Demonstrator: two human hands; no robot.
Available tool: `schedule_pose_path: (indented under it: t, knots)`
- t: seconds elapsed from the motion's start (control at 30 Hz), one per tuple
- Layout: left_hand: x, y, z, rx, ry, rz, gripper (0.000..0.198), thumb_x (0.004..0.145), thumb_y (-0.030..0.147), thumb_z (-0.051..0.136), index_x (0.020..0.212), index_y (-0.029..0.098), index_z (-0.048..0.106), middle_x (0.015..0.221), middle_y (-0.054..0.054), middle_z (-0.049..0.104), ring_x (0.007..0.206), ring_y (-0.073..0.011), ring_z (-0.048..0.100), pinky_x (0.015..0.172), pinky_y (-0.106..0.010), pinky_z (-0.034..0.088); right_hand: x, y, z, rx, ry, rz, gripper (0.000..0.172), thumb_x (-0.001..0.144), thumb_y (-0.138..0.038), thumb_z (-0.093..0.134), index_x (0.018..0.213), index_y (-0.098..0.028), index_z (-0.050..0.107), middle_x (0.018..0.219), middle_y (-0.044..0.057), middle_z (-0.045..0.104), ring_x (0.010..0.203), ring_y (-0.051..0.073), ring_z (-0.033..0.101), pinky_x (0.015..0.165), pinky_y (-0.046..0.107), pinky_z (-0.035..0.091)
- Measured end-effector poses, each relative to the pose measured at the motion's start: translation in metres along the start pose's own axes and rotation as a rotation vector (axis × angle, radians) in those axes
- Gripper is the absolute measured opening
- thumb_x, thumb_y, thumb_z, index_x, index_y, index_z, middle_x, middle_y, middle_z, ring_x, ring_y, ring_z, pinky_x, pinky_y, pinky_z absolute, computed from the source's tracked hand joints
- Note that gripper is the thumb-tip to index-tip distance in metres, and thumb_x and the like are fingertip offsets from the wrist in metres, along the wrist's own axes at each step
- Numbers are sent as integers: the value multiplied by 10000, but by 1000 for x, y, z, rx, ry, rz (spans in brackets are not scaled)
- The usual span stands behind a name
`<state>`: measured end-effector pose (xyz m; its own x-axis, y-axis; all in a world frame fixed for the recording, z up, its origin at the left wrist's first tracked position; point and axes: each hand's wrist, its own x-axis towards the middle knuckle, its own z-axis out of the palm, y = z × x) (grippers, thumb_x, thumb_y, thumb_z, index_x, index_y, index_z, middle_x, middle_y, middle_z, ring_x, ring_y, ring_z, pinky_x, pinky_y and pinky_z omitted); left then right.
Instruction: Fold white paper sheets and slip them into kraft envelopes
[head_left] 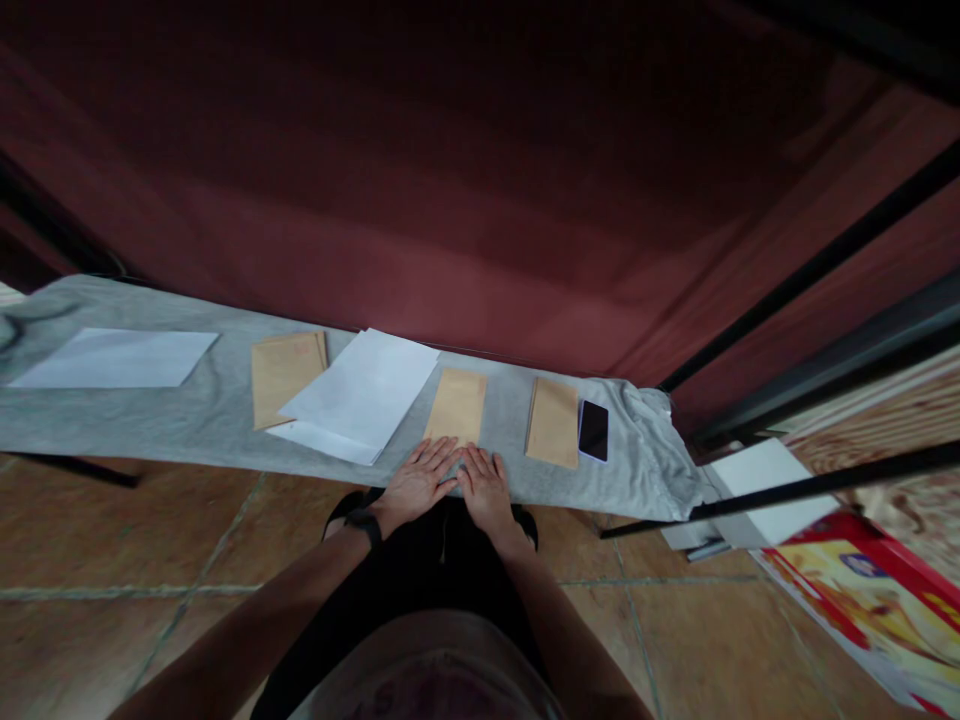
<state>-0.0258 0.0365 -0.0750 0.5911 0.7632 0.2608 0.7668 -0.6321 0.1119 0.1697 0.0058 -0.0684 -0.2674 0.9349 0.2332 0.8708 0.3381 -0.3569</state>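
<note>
A single brown envelope (457, 402) lies flat on the grey cloth, straight in front of me. My left hand (421, 478), with a dark band at the wrist, rests flat over its near edge, fingers stretched out. Beside it my right hand (484, 485) lies flat too, its fingertips at the envelope's near right corner. The thumbs come close together. To the left is a small pile of white paper sheets (367, 390), partly over a stack of brown envelopes (285, 375). Another stack of brown envelopes (553, 422) lies to the right.
A phone (594, 431) lies right of the right-hand envelopes. More white paper (124, 358) is at the far left of the cloth-covered table (187, 430). A dark red panel (465, 240) stands behind. Black bars (810, 255), a white box (780, 490) and a red-yellow carton (870, 590) are at right.
</note>
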Motion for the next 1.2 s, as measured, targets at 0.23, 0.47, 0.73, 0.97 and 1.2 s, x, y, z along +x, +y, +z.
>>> schedule_pose_path:
  t: [0.23, 0.47, 0.73, 0.97, 1.2]
  knots:
    - [0, 2, -5, -30, -18, -9, 605, 1071, 510, 362, 1609, 234, 388, 1650, -107, 431, 1541, -237, 381, 1288, -472, 234, 5, 2, 1, -30, 16, 0, 491, 1093, -342, 430, 1542, -155, 499, 1602, 139, 485, 1508, 257, 438, 1278, 506, 247]
    - [-1, 2, -3, -49, -18, -30, 599, 1058, 515, 396, 1586, 235, 430, 1659, -126, 409, 1559, -257, 347, 1295, -498, 223, -5, 11, -3, 4, 32, 43, 521, 1079, -345, 476, 1571, -175, 457, 1613, 133, 472, 1512, 283, 428, 1278, 534, 231]
    - [-2, -10, 3, -75, 45, -147, 607, 1075, 469, 316, 1471, 72, 549, 1539, -220, 544, 1469, -304, 487, 1207, -503, 413, -2, 9, -4, 48, 49, 116, 481, 1072, -325, 485, 1539, -209, 503, 1595, 102, 514, 1480, 256, 457, 1272, 497, 234]
    - [13, -35, -9, -144, 64, -154, 436, 1052, 412, 409, 1299, 179, 684, 1361, -133, 707, 1293, -273, 632, 1099, -480, 505, 19, -2, -5, 357, 127, 376, 385, 955, -186, 535, 1299, -220, 704, 1405, 92, 673, 1324, 264, 580, 1166, 452, 418]
    - [19, -43, -13, -138, 53, -125, 385, 1042, 389, 438, 1238, 184, 699, 1294, -132, 735, 1224, -268, 669, 1054, -439, 537, 20, -8, 8, 821, 144, 563, 229, 893, -240, 550, 967, -249, 767, 929, 48, 768, 900, 233, 716, 899, 384, 586]
